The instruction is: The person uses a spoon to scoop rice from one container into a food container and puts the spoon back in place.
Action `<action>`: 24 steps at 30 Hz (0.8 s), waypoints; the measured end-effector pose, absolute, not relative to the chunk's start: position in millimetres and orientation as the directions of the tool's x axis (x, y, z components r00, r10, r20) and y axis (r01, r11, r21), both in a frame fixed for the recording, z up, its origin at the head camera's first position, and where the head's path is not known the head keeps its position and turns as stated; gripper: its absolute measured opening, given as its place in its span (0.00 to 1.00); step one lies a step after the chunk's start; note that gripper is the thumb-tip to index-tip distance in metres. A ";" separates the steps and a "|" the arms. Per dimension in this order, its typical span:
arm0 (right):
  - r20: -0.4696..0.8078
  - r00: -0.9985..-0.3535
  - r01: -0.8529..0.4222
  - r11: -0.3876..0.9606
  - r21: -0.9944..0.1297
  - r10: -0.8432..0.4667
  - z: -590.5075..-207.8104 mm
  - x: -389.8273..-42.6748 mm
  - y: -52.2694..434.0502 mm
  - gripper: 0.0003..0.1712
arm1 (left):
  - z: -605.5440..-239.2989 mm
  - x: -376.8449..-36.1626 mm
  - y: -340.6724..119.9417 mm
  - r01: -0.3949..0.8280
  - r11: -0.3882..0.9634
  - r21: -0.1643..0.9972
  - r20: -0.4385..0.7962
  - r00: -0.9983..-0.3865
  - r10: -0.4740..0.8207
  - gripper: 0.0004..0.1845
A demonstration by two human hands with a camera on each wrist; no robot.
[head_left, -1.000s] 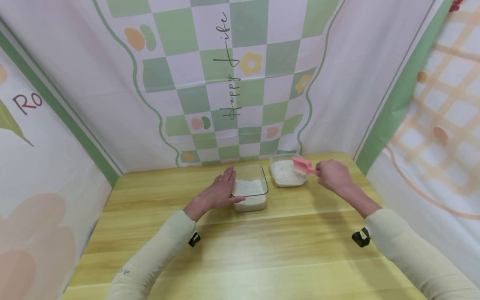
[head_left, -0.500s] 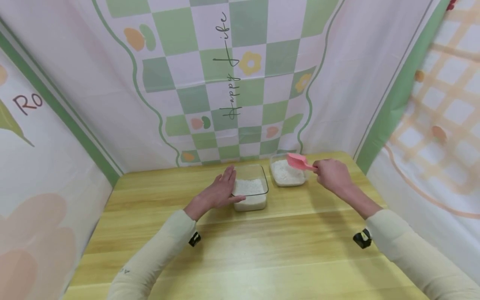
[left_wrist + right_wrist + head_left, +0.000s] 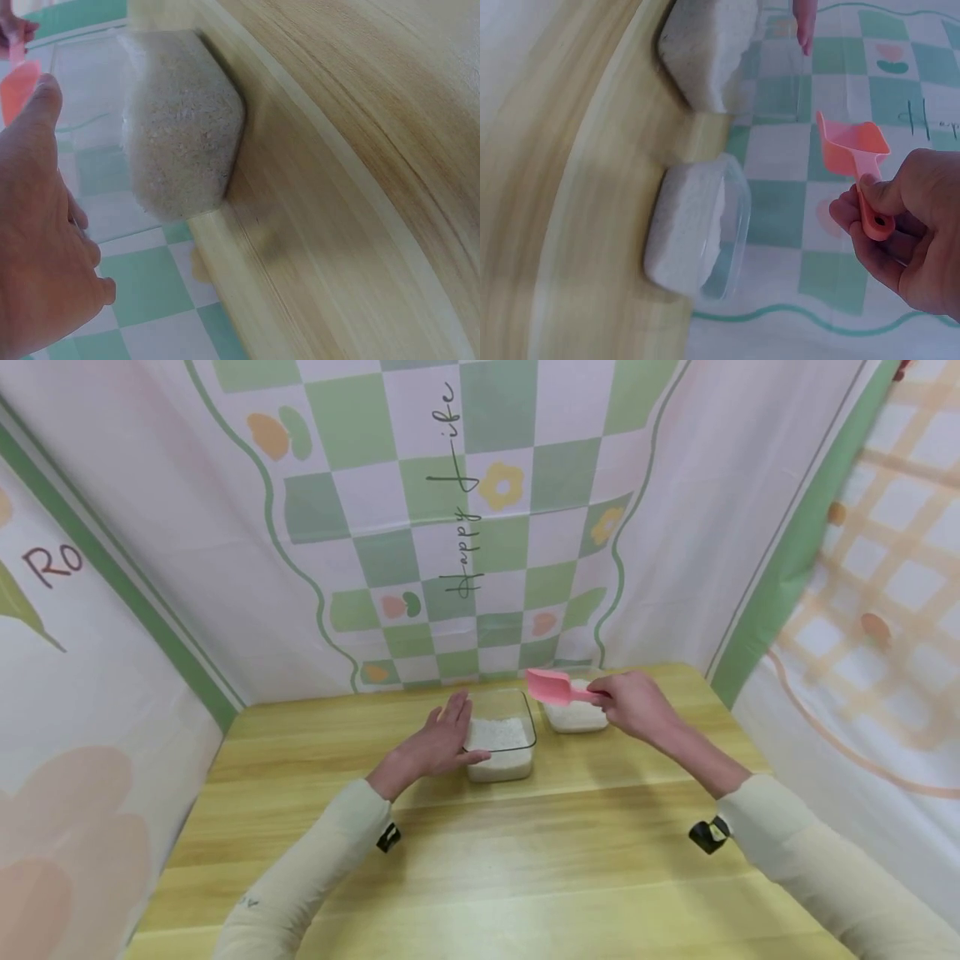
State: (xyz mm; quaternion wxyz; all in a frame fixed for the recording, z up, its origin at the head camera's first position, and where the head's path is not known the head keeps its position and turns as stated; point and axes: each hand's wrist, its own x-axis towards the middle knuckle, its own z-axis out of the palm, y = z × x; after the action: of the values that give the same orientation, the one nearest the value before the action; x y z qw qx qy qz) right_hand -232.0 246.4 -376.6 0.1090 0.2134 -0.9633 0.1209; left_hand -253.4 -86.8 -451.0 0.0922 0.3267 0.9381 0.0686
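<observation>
The right hand (image 3: 633, 703) is gripping the pink plastic scoop (image 3: 551, 687) between the two clear rice-filled containers (image 3: 501, 745) near the tabletop's (image 3: 525, 860) far edge, and tilting risks spilling grains, while the left hand (image 3: 435, 745) is resting flat-fingered against the nearer one.

A staged tabletop recording booth rather than a lived-in room, pale wooden bench (image 3: 480, 860) closed in on three sides, printed pink and green checked cloth backdrop (image 3: 465, 527) with flowers and the words "Happy Life", peach plaid cloth panel (image 3: 885, 610) at right
</observation>
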 end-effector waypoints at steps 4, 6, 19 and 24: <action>0.254 -0.862 -0.484 0.860 -0.161 -0.438 -374.3 -234.5 232.0 0.08 | -449.7 -252.8 -86.6 0.604 0.771 0.203 -0.127 -0.764 0.632 0.55; 0.256 -0.848 -0.507 0.850 -0.144 -0.463 -374.2 -236.5 225.8 0.08 | -449.5 -252.6 -86.4 0.604 0.770 0.206 -0.129 -0.763 0.633 0.55; 0.208 -0.770 -0.596 0.796 0.105 -0.603 -370.1 -246.0 178.5 0.14 | -449.8 -253.6 -87.8 0.600 0.776 0.192 -0.132 -0.768 0.626 0.55; 0.161 -0.744 -0.626 0.761 0.172 -0.648 -369.6 -250.0 157.5 0.18 | -448.9 -253.2 -88.5 0.602 0.774 0.198 -0.136 -0.765 0.630 0.56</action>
State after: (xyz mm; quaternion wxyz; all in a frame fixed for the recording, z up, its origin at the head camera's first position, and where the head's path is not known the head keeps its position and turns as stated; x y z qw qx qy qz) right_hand -250.0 157.5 -369.6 0.1057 0.3415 -0.9324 -0.0534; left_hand -253.2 -88.5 -448.9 0.0978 0.3288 0.9366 0.0716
